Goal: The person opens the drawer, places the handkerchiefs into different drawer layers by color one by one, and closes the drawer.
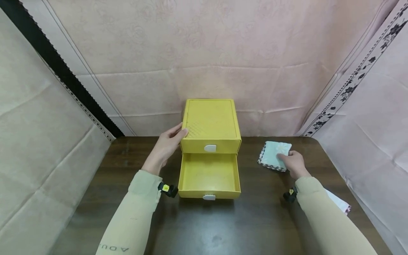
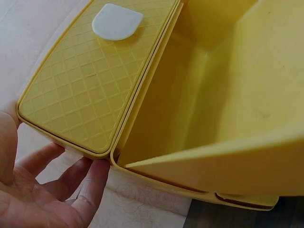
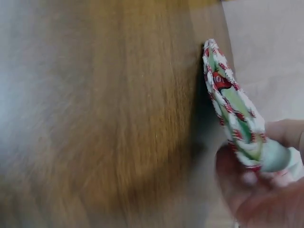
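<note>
A yellow two-drawer box (image 1: 210, 118) stands against the back wall. Its upper drawer is closed, while the lower drawer (image 1: 208, 173) is pulled out and bare inside. My left hand (image 1: 169, 145) holds the box's upper left edge, thumb at the top and bent fingers (image 2: 95, 185) against the side. Over to the right, my right hand (image 1: 294, 163) pinches a folded light-blue towel (image 1: 275, 154) by its right side. In the right wrist view, the towel's layered red-and-white edge (image 3: 232, 102) faces the camera, above the tabletop.
Another folded cloth (image 1: 338, 202), white with a dark pinkish edge, lies partly behind my right forearm. The dark wooden table (image 1: 216, 230) ends at pale cloth walls at the back and sides. White tabs (image 1: 209, 197) mark the drawer fronts.
</note>
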A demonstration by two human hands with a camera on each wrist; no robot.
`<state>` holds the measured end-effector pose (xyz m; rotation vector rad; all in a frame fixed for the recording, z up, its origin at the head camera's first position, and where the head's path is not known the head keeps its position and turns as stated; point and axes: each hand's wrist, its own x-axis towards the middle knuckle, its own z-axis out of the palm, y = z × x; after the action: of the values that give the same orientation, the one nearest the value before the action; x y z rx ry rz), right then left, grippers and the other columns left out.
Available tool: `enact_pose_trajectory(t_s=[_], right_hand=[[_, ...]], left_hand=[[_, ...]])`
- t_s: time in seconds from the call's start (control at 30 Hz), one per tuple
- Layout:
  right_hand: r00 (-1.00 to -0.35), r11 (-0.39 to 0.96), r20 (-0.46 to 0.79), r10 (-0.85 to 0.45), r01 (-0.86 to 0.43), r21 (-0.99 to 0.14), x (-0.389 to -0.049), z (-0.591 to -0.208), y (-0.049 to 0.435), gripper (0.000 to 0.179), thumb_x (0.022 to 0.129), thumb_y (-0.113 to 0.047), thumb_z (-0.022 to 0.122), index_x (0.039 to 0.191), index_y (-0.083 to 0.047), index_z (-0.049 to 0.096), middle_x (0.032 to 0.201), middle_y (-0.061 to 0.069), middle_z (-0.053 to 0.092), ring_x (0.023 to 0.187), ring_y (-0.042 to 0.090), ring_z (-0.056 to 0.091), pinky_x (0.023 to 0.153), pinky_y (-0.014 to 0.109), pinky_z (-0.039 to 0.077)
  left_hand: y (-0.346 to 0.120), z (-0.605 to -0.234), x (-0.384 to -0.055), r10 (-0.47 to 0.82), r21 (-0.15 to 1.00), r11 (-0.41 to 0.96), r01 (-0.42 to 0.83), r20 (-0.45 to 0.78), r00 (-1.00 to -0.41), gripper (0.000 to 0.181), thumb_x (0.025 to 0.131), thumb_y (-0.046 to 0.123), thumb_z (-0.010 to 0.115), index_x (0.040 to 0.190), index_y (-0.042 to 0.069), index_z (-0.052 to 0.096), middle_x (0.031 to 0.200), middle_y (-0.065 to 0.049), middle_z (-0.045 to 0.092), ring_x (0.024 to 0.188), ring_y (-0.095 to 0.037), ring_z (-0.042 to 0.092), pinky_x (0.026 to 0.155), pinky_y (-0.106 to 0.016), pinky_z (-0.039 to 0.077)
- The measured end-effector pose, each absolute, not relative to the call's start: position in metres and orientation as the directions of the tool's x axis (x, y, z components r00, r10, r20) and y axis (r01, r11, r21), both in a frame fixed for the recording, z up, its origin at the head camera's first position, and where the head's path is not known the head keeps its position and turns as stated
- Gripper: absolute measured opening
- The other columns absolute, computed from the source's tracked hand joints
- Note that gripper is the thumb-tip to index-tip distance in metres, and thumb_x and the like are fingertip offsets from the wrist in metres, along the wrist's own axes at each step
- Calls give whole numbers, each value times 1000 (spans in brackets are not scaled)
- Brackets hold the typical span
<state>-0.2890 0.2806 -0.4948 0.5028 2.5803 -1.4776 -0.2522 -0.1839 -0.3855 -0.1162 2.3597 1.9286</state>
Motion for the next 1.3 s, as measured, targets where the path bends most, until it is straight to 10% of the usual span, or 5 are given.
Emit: enact_pose_trajectory(t_s=[0.2, 0.63, 1.03, 1.3], right_hand=[[-986, 532, -108, 130, 162, -831, -274, -487, 281, 57, 99, -34, 55, 134, 8, 40, 118, 24, 52, 93, 27, 56, 67, 26, 53], [-994, 687, 110, -4, -83, -722, -235, -433, 275, 49, 97, -38, 59, 122, 3, 59, 106, 22, 67, 76, 19, 62, 63, 30, 51], [-990, 5, -46, -130, 46, -999, -197, -398, 242, 38, 93, -22, 67, 122, -1, 56, 94, 4, 72, 81, 11, 66, 71, 25, 56], [-970, -78, -97, -223, 116, -990, -187, -385, 215, 39, 95, -22, 65, 128, -6, 53, 100, 4, 72, 84, 16, 69, 74, 32, 58]], left_hand=[[-184, -385, -253, 4, 972, 203, -119, -122, -993, 66, 83, 63, 63, 143, 41, 44, 146, 4, 44, 124, -16, 49, 101, -43, 45], [-184, -384, -253, 6, 970, 209, -123, -127, -992, 68, 84, 63, 62, 144, 40, 42, 149, 2, 40, 124, -19, 50, 101, -45, 44], [-186, -383, -252, 34, 979, 178, -94, -101, -994, 69, 84, 62, 63, 145, 38, 42, 147, 1, 42, 121, -19, 52, 98, -42, 47], [-185, -385, -252, 37, 982, 170, -86, -94, -995, 66, 85, 60, 63, 145, 38, 42, 145, 0, 44, 120, -19, 53, 98, -43, 47]])
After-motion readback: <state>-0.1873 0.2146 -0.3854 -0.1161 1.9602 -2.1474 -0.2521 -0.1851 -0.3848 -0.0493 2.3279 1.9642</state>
